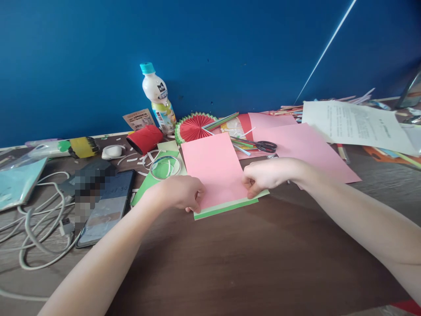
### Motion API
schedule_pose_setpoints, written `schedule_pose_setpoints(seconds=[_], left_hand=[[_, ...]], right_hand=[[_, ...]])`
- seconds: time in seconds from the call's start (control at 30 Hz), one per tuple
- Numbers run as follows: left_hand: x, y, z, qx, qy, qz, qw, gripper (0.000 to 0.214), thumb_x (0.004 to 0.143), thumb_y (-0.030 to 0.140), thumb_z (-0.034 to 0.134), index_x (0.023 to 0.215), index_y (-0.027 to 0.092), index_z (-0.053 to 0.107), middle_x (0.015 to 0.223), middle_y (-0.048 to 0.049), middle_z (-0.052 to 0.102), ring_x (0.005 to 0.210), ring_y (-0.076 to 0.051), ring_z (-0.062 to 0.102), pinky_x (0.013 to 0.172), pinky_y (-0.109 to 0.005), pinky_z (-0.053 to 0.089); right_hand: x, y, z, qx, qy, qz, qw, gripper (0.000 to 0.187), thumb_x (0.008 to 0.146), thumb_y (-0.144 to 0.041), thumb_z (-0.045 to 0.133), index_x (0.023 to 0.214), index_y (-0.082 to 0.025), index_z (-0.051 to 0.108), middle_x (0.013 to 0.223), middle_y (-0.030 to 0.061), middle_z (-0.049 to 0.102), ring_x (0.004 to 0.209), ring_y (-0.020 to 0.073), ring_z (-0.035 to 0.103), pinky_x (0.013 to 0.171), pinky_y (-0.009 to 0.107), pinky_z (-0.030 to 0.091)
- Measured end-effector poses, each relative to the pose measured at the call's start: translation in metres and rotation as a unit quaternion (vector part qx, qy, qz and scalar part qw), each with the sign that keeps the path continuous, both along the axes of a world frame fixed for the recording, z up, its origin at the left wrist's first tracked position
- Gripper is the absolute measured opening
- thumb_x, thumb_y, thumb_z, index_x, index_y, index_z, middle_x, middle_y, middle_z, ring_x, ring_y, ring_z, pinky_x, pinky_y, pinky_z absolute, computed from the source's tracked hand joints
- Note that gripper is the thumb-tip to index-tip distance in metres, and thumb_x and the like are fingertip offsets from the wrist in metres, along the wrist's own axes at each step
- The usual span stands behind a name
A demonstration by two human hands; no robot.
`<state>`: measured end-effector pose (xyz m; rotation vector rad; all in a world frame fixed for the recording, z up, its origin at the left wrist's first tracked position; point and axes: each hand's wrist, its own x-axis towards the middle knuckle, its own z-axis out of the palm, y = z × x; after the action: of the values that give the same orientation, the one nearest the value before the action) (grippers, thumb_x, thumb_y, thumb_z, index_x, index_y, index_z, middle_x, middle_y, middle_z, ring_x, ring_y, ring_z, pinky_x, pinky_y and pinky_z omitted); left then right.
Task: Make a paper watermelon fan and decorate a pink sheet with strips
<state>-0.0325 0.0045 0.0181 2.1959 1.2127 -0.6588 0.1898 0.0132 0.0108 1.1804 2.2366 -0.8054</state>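
A pink paper sheet (215, 169) lies on the brown table (250, 259), stacked on a pale and a green sheet (226, 208) whose strips show along its near edge. My left hand (182, 192) pinches the stack at its near left corner, fingers closed. At the near right corner my right hand (265, 174) pinches the same stack, fingers curled on the edge.
Behind the stack lie scissors (265, 145), a red-and-green paper fan (194, 127), more pink sheets (305, 149), a drink bottle (158, 98), a red cup (144, 138) on its side and a tape ring (165, 167). A phone (107, 206) and white cables (36, 228) sit left; printed papers (355, 125) right.
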Motion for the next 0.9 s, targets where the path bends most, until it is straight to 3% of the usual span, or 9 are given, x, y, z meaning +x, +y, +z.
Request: schedule_pose_setpoints(seconds=[0.53,0.9], left_hand=[[-0.002,0.001,0.004,0.019,0.033,0.0,0.999,0.012,0.057,0.03,0.057,0.063,0.021,0.055,0.067,0.001,0.063,0.056,-0.014,0.05,0.044,-0.024,0.028],[0.01,-0.003,-0.002,-0.04,-0.116,-0.106,0.987,0.016,0.072,0.024,0.046,0.076,0.02,0.061,0.071,0.0023,0.062,0.063,-0.011,0.052,0.051,-0.019,0.032]], right_hand=[[-0.004,-0.003,0.005,0.027,-0.038,-0.027,0.999,0.031,0.067,-0.048,0.055,0.059,-0.018,0.053,0.054,-0.0012,0.046,0.047,0.0105,0.039,0.046,0.025,0.023],[-0.003,-0.002,0.003,0.029,-0.033,-0.019,0.999,0.026,0.067,-0.044,0.055,0.062,-0.018,0.056,0.055,-0.0007,0.048,0.049,0.011,0.04,0.047,0.025,0.023]])
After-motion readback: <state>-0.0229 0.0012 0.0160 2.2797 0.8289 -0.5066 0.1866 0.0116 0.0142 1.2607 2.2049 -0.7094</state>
